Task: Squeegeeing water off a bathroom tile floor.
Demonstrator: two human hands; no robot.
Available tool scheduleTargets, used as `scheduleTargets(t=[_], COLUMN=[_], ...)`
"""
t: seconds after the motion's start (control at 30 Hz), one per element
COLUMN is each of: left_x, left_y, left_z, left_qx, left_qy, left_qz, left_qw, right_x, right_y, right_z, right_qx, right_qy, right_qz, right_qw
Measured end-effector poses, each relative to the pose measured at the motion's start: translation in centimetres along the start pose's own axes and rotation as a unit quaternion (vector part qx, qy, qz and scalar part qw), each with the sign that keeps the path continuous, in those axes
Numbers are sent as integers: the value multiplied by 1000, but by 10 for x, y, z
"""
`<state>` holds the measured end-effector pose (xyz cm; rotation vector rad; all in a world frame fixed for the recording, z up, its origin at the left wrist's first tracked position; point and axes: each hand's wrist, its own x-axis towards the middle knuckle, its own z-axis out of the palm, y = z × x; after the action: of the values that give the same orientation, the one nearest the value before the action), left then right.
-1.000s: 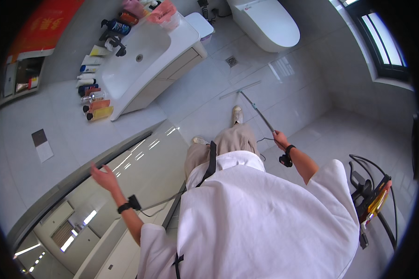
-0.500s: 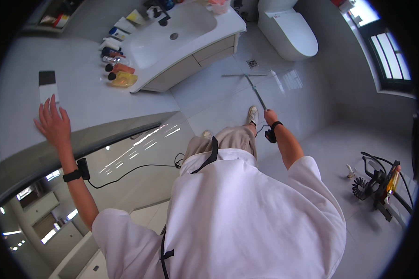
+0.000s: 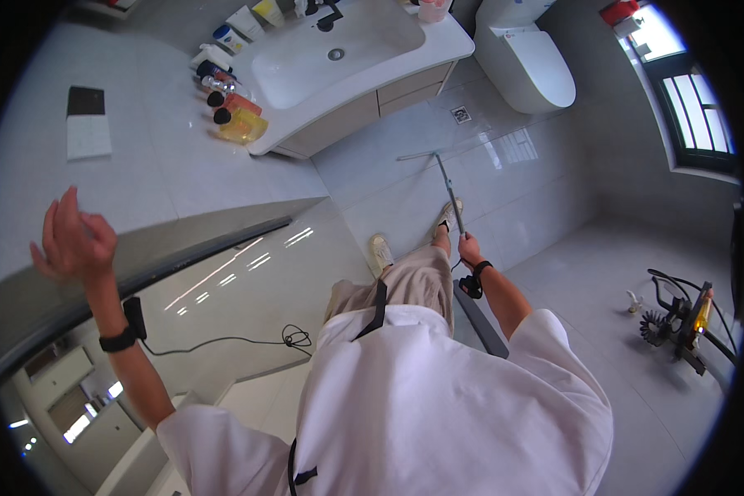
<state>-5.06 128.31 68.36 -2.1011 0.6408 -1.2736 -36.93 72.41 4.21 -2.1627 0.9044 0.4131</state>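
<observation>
My right hand [image 3: 469,248] is wrapped round the pole of a floor squeegee [image 3: 448,183], which slants away from me, its thin blade resting on the tiles in front of the sink cabinet. My left hand [image 3: 76,240] is raised at the far left with nothing in it, fingers apart and partly bent. Just beyond it, a switch panel [image 3: 88,137], half dark and half white, is set on the pale wall; the hand is apart from it. Black bands with small devices sit on both my wrists.
A white sink [image 3: 339,83] stands ahead, bottles [image 3: 241,126] and tubes lined along its left side. Beyond it are a toilet [image 3: 537,73] and a floor drain [image 3: 460,115]. A glass panel with a dark rail [image 3: 215,250] lies left. Black equipment with cables [image 3: 678,318] is at right.
My left hand has drawn back from the switch panel, its fingers now more bent. My right hand and the squeegee have come nearer to me, and the blade has shifted. The view has shifted a little.
</observation>
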Motion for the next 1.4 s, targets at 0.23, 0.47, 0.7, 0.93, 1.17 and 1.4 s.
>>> scheduleTargets(t=[0.23, 0.47, 0.7, 0.93, 1.17, 1.4], left_x=[-1, 10, 15, 23, 43, 67], left_y=[9, 10, 10, 23, 50, 65], left_z=[1, -1, -1, -10, -21, -12], left_qx=[47, 50, 39, 126, 235, 283], left_qy=[-2, 8, -19, -99, -158, -220], left_qz=[-3, 2, -4, -13, -1, -52], left_qw=[999, 999, 999, 987, 959, 932], right_x=[113, 122, 129, 258, 322, 174], right_y=[-49, -111, -142, -152, -33, 100], right_z=[-26, -42, -100, -171, -248, -265], right_qx=[13, 19, -46, -116, -126, -43], right_qy=[56, 56, -11, -13, 5, -64], right_qz=[54, 30, -53, -74, -76, 76], right_qw=[997, 998, 997, 990, 989, 994])
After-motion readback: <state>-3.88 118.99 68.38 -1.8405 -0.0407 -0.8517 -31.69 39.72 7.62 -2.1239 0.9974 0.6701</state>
